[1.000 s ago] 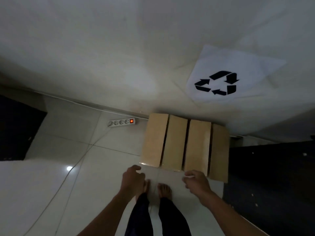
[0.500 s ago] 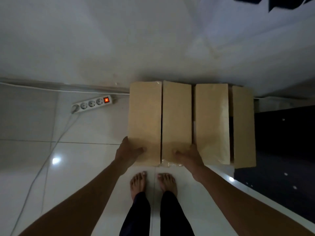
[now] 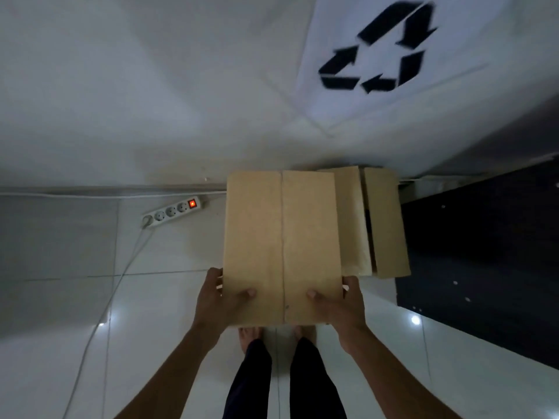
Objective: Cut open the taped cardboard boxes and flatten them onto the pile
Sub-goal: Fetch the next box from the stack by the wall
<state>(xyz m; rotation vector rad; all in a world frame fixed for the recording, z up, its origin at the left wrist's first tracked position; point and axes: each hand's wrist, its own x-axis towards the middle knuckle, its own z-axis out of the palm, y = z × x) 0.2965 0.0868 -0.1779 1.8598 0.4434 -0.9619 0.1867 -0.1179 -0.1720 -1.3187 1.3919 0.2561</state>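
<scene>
The box (image 3: pixel 281 246) is now off the floor; half a second ago it lay against the wall with both hands at its near edge. The left hand (image 3: pixel 216 300) grips its near left corner and the right hand (image 3: pixel 340 303) its near right corner, thumbs on top. A second box (image 3: pixel 375 222) remains on the floor by the wall, behind its right edge. A power strip (image 3: pixel 175 210) lies left, near the wall; open tile (image 3: pixel 75 313) spreads to the left.

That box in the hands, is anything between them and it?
No. Both the left hand and the right hand already grip the box directly at its near corners, thumbs on top; nothing lies between.
</scene>
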